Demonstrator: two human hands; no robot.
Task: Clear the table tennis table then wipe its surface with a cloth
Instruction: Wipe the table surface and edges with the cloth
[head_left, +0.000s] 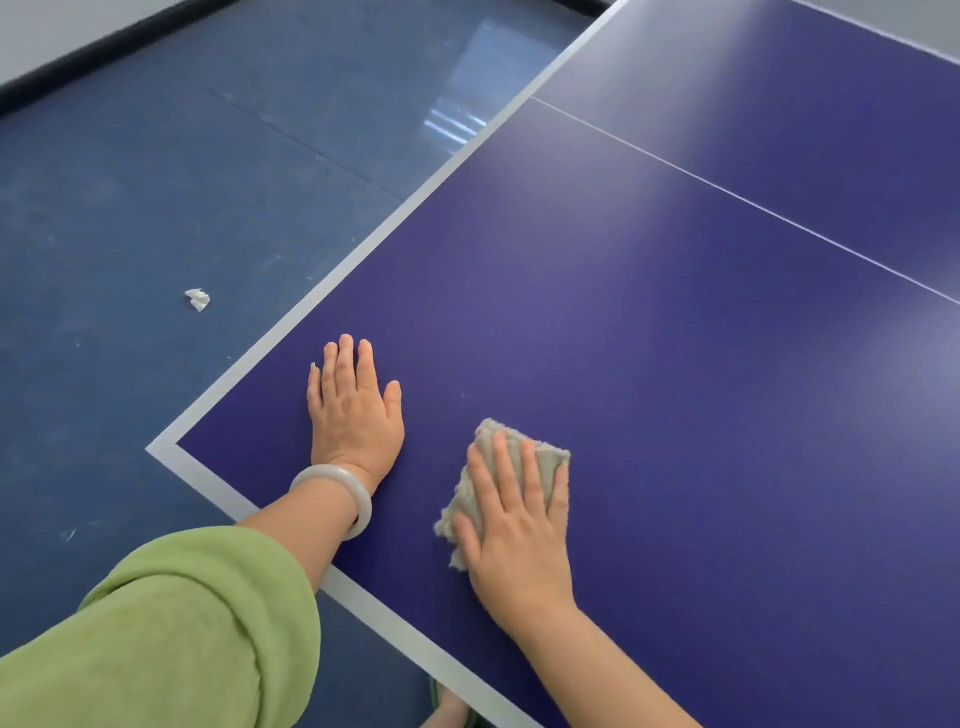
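Note:
The table tennis table (675, 338) has a dark blue top with white border lines and a thin white centre line; I see its near left corner. A folded beige cloth (540, 452) lies on the top near the front edge. My right hand (519, 535) presses flat on the cloth, fingers spread over it. My left hand (353, 410) rests palm down on the bare top beside the corner, fingers together, holding nothing. A pale bangle sits on that wrist.
A crumpled white paper scrap (197, 299) lies on the blue floor left of the table. A black skirting strip (104, 57) runs along the far wall. My foot (452, 709) shows under the front edge.

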